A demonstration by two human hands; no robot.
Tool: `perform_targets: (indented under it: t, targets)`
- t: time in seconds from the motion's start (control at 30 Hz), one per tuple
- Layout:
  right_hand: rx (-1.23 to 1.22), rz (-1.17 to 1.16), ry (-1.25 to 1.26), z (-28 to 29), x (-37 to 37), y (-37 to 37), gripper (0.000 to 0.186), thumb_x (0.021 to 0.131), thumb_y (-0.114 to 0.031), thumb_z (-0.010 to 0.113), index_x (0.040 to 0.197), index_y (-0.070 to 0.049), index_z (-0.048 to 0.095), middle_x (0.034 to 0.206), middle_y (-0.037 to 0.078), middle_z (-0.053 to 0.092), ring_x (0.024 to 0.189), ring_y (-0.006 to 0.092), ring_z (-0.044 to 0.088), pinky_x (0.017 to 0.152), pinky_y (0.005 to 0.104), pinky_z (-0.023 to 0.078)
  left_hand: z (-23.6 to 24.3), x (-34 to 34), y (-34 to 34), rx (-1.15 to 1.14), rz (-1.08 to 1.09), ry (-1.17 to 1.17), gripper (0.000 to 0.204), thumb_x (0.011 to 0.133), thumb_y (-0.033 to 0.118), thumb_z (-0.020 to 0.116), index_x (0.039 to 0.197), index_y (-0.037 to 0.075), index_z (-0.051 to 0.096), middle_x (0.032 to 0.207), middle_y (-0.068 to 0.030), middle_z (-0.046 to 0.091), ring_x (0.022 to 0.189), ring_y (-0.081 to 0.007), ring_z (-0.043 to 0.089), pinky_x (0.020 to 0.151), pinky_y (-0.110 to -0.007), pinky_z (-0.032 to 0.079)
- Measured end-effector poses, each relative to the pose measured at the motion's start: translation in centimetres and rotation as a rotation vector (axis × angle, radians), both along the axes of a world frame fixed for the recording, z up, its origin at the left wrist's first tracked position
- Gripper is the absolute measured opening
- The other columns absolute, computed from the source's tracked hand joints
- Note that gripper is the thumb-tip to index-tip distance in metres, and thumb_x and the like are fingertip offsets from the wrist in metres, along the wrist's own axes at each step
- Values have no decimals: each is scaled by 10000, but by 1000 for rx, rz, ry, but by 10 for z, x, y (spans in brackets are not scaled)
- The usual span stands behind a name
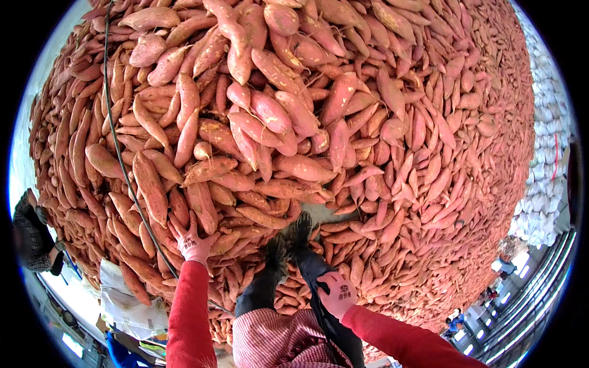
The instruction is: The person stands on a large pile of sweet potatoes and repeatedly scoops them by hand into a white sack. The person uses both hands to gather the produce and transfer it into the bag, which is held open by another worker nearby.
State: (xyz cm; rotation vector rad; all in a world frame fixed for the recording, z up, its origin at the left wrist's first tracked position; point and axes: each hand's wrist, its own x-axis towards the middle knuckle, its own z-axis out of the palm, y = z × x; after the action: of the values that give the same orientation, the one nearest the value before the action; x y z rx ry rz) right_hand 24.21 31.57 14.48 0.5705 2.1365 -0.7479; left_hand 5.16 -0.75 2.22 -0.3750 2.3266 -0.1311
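Note:
My left hand, in a pink glove with a dark print, reaches onto a huge heap of reddish sweet potatoes. Its fingers are spread and touch a long sweet potato and those beside it, gripping none. In a matching glove, my right hand rests on my dark trouser leg near the knee, and no sweet potato shows in it. Its fingers lie over the cloth, their tips partly hidden. Both arms wear red sleeves. Several sweet potatoes around my left hand lie crosswise over one another.
A dark cable runs down over the heap at left. White sacks stand at lower left, and stacked pale bags line the right side. Another person is at the left edge. My boots stand among the sweet potatoes.

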Motion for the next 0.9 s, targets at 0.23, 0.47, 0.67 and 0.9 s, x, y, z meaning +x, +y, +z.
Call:
perform_targets:
  t: [0.23, 0.47, 0.67, 0.9]
  targets:
    - [39, -112, 13, 13, 16, -16, 261, 858, -269, 672, 1093, -158, 688, 1198, 72, 599, 1076, 347, 586, 919, 467, 488, -3, 0, 2, 4, -16, -1, 1128, 589, 573, 855, 1552, 321, 325, 1653, -189, -61, 1522, -394, 14, 1144, -656, 112]
    - [40, -94, 85, 34, 35, -12, 332, 769, -173, 757, 1086, -108, 684, 1202, 119, 595, 1126, 344, 573, 916, 446, 494, -3, 4, 1, 54, 5, 69, 1088, 586, 540, 872, 1525, 272, 393, 1652, -195, -31, 1513, -410, 63, 1143, -654, 128]
    - [-230, -67, 14, 0, -16, 17, 377, 784, -206, 764, 1127, -83, 664, 1253, 138, 572, 1151, 362, 553, 961, 459, 460, -26, 19, -21, 149, -49, 203, 1045, 563, 542, 876, 1478, 236, 476, 1631, -252, 12, 1500, -443, 88, 1156, -635, 115]
    - [20, -106, 383, -156, -100, 137, 853, 805, -223, 800, 1476, -10, 319, 1470, 281, 351, 1350, 410, 374, 1116, 490, 326, -22, 19, -14, 32, -147, 201, 1050, 553, 511, 894, 1454, 137, 507, 1605, -306, 105, 1472, -436, 225, 1182, -525, 155]
